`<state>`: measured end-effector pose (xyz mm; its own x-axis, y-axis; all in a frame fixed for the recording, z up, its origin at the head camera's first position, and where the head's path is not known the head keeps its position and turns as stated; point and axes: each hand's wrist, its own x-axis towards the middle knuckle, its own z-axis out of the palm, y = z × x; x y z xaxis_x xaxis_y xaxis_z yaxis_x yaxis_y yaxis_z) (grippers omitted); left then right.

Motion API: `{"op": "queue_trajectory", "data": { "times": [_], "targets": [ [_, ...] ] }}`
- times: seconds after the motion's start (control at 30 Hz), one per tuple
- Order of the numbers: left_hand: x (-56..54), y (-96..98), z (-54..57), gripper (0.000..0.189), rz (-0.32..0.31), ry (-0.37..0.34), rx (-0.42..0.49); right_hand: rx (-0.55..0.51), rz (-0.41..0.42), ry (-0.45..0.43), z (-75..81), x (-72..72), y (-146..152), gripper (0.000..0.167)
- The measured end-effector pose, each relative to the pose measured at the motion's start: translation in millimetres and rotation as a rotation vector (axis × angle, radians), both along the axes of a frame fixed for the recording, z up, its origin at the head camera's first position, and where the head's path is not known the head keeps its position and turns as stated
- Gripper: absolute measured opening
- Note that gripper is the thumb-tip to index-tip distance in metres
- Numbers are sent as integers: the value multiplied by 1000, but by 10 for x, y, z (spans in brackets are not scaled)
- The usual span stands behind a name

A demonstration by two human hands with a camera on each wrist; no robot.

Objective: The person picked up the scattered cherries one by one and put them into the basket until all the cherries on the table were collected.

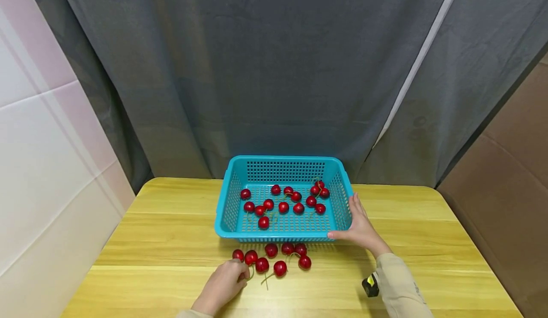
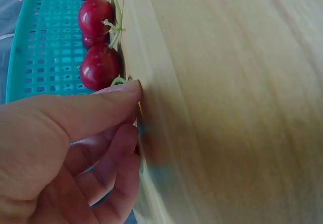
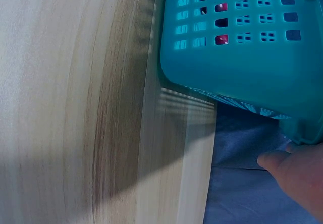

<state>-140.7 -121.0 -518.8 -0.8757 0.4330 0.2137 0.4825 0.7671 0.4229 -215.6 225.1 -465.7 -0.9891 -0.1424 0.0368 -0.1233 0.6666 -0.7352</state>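
While the right hand (image 1: 361,227) holds the near right corner of the blue basket (image 1: 274,235), thumb spread from the fingers, the left hand (image 1: 224,280) bends over the loose cherries (image 1: 280,268) on the table (image 1: 171,242), thumb and fingertips drawn together by a stem (image 2: 120,79); whether they pinch it I cannot tell. More cherries (image 1: 283,207) lie scattered across the basket's floor.

Decent room on table (image 1: 141,242) left of basket (image 1: 278,235), but right hand (image 1: 360,228) blocks near right corner, loose cherries (image 1: 280,268) crowd front.
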Motion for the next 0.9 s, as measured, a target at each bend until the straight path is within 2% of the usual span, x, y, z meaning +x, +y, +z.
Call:
{"op": "queue_trajectory", "data": {
  "times": [0.3,0.43,0.57,0.73,0.9],
  "targets": [
    [15,9,-7,26,3,35,-24,-2,1,-8,-5,-2,4,122],
    [34,21,22,29,52,37,-38,-3,1,-4,-10,-7,9,122],
    [50,22,83,25,111,39,-71,3,-2,-4,-17,-10,13,122],
    [41,14,156,20,146,103,-76,7,0,-3,-13,-11,9,122],
    [1,1,224,19,170,131,-73,6,1,2,-14,-7,6,123]
  ]
}}
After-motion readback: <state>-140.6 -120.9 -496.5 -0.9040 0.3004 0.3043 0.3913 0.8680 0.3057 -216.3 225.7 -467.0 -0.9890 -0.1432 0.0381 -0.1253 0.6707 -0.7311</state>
